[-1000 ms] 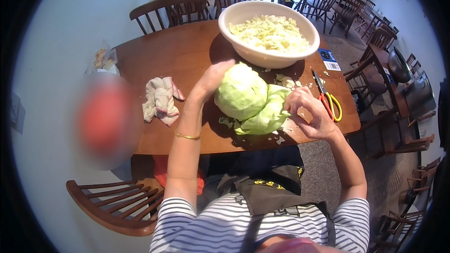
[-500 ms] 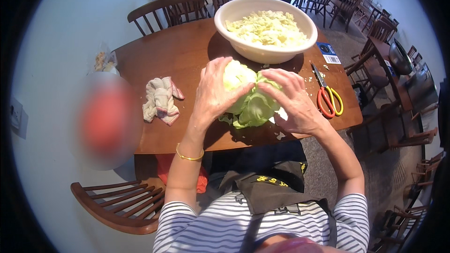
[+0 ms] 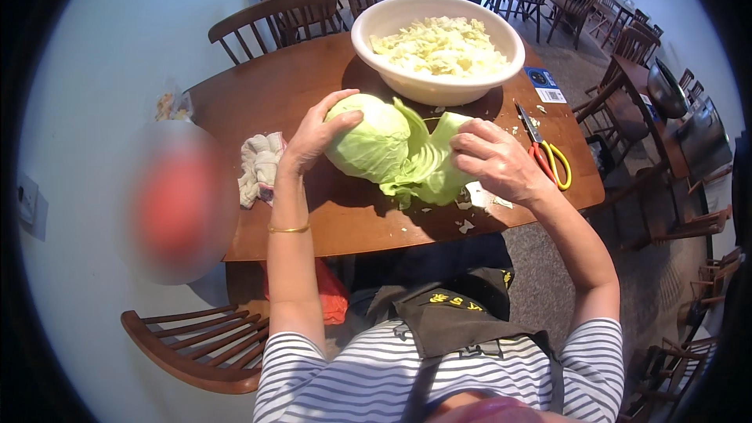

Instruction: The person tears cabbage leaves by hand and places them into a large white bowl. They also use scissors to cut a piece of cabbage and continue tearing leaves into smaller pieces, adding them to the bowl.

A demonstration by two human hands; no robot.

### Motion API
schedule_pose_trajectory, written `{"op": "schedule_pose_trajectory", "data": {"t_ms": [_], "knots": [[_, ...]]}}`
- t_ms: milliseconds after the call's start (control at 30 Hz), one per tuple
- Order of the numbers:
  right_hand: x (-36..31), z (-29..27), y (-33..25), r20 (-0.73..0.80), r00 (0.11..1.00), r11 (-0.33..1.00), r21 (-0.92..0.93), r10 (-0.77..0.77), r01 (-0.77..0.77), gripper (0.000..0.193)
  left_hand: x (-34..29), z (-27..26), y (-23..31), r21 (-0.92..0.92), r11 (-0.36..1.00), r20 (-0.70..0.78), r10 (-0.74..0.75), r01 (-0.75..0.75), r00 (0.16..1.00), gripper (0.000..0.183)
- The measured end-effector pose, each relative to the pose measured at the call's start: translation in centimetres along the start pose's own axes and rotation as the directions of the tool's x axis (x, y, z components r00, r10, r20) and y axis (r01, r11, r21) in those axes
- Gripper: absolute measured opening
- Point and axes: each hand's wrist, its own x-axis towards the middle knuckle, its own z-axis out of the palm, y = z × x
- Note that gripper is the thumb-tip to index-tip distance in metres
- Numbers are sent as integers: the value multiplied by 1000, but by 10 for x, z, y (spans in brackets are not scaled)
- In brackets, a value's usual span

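Note:
A round green cabbage (image 3: 368, 141) is held up over the near part of the table. My left hand (image 3: 321, 129) clasps its left side, thumb across the front and fingers behind. A large outer cabbage leaf (image 3: 435, 164) spreads away from the head on the right, joined or touching near the bottom. My right hand (image 3: 497, 158) pinches that leaf's upper right edge with curled fingers. Beyond the hands stands a wide white bowl (image 3: 439, 92) heaped with cut pale cabbage pieces (image 3: 442, 47).
Scissors (image 3: 540, 149) with red and yellow handles lie right of my right hand. A pair of cloth gloves (image 3: 260, 166) is left of my left hand. Cabbage scraps (image 3: 466, 225) dot the brown table (image 3: 329, 239). Wooden chairs (image 3: 274, 19) stand behind it.
My hands have moved apart. The left has gone left with the cabbage head, and the right now pulls a leaf out to the right. Less of the gloves shows.

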Motion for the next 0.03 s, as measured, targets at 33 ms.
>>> {"op": "schedule_pose_trajectory", "data": {"t_ms": [33], "knots": [[-7, 2, 5, 36, 998, 998, 27, 50, -51, 22, -2, -4, -1, -37, 999, 19, -8, 9, 1000, 64]]}}
